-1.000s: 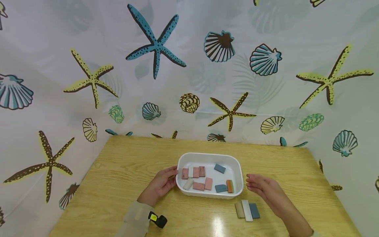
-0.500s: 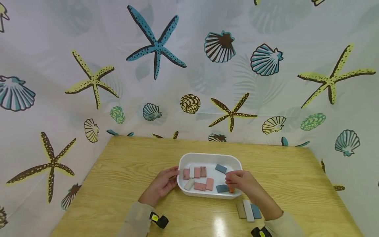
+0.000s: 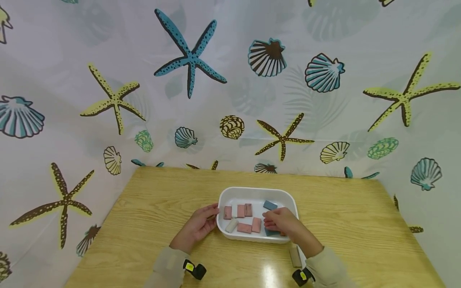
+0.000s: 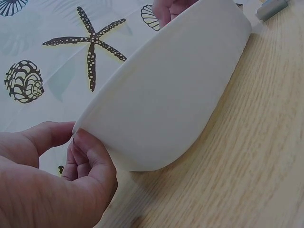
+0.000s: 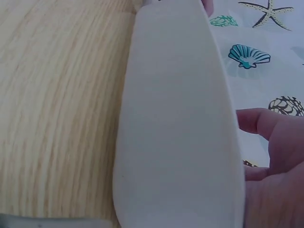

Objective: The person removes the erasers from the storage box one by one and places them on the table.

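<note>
A white plastic tub (image 3: pixel 257 239) stands on the table, holding several small rectangular blocks. My left hand (image 3: pixel 196 227) pinches its left rim; in the left wrist view the thumb and forefinger meet at the edge. My right hand (image 3: pixel 284 224) reaches over the right rim, fingers loosely bent inside, with nothing visible between them. Under those fingers lies a partly covered blue block (image 3: pixel 271 232), with an orange one (image 3: pixel 282 234) mostly hidden. Another blue block (image 3: pixel 270 205) lies behind the hand. Pink blocks (image 3: pixel 256 225) and a whitish block (image 3: pixel 232 225) fill the left half.
In front of the tub's right end lies a tan block (image 3: pixel 295 256), with a white block (image 3: pixel 301 256) mostly covered by the right forearm. The wooden table (image 3: pixel 162 192) meets a patterned cloth (image 3: pixel 201 108) at the back and sides.
My right hand has come from beside the tub, over its right rim, then further left above the blocks. The left hand keeps its place on the rim.
</note>
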`<state>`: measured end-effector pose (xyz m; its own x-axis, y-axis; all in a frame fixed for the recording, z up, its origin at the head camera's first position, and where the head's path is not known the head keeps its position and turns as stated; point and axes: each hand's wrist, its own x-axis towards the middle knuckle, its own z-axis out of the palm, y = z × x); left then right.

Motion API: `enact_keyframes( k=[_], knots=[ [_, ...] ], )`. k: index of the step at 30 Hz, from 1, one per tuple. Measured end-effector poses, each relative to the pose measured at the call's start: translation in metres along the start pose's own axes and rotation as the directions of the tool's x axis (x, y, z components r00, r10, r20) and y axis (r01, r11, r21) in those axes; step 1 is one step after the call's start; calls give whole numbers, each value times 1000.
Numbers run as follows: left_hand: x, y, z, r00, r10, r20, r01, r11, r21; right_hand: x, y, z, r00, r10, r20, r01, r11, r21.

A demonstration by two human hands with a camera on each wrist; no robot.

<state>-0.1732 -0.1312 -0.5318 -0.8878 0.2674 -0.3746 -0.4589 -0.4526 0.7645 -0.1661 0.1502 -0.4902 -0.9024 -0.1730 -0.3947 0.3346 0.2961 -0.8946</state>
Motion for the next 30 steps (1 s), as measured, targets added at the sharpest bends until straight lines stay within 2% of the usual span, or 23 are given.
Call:
enact_keyframes(
  k=[3,5,7,10,14,20,24,30],
  knots=[
    [0,-1,0,1000,0,9,1,1000,-5,3,2,7,999,-20,-42,16,996,-86],
    [0,-2,-1,1000,1,11,-1,1000,-12,4,3,12,995,-66,-72,51,980,-192],
    [1,-2,-2,1000,4,14,-4,1000,-21,6,3,16,988,-130,-88,96,945,-313],
    [3,-3,-3,1000,7,21,-6,1000,-26,8,2,21,979,-176,-106,109,882,-459],
    [3,-3,-3,1000,8,22,-7,1000,-22,12,0,31,978,-166,-124,69,826,-560],
    [2,-4,-2,1000,7,8,-7,1000,-16,17,-4,46,976,-126,-180,-18,768,-640],
    [2,-4,-1,1000,0,-8,0,1000,-16,16,-6,51,973,-153,-171,1,747,-665],
    [2,-2,-1,1000,-2,-18,2,1000,-12,13,-8,56,964,-225,-142,73,738,-671]
  ],
)
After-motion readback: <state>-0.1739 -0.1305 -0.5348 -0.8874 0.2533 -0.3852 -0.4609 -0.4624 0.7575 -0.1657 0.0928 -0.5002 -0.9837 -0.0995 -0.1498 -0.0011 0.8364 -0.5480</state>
